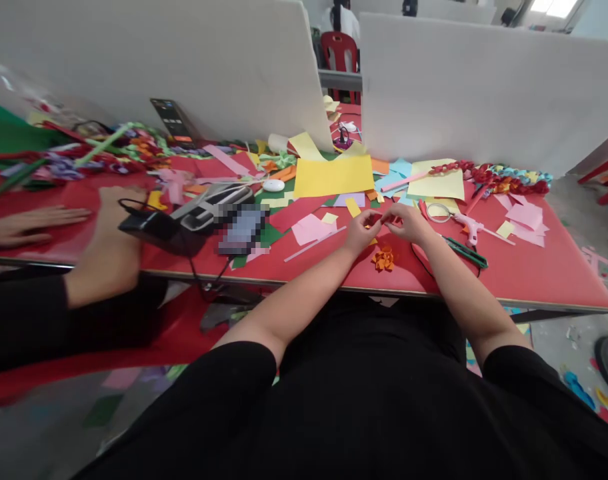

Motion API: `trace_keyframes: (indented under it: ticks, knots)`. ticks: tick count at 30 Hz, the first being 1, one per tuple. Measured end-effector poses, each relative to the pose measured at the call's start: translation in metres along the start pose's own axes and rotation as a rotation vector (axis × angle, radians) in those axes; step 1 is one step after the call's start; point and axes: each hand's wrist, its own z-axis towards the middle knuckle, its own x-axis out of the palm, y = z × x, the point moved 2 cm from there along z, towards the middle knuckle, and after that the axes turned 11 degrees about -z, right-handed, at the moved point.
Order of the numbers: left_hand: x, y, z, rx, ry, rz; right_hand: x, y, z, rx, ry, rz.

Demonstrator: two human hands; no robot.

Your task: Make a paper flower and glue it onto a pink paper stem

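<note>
Over the red table [529,280], my left hand [363,231] and my right hand [408,222] meet with fingertips pinched around a small dark red piece [380,222], which looks like paper and is mostly hidden. Just below them lies a folded orange paper flower [384,259]. To the right of my right hand are a pink glue gun [470,228], a roll of clear tape [438,213] and a green-handled tool [465,252]. A thin pale strip or stick [314,245] lies left of my left hand, beside pink paper [310,231].
Yellow paper [334,177] lies behind my hands. Red and blue paper garlands [514,180] rest at the back right. White partitions [484,93] line the back. To the left are a blurred phone [243,229], a black device [157,230] and another person's hand [39,223].
</note>
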Motion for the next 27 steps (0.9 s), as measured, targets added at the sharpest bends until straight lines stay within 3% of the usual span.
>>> trace_keyframes:
  ticks: [6,12,21,27]
  knots:
    - [-0.007,0.007,0.001,-0.027,0.051,0.047,0.028,0.000,-0.014,0.123,-0.216,0.139]
    - [-0.007,0.008,0.005,-0.105,0.132,-0.011,0.028,-0.007,-0.019,0.117,-0.289,0.107]
    - [-0.007,-0.002,0.001,-0.186,0.155,-0.036,0.033,-0.007,-0.021,0.137,-0.299,0.119]
    - [-0.007,-0.004,-0.002,-0.166,0.163,0.007,0.034,0.000,-0.022,0.132,-0.290,0.097]
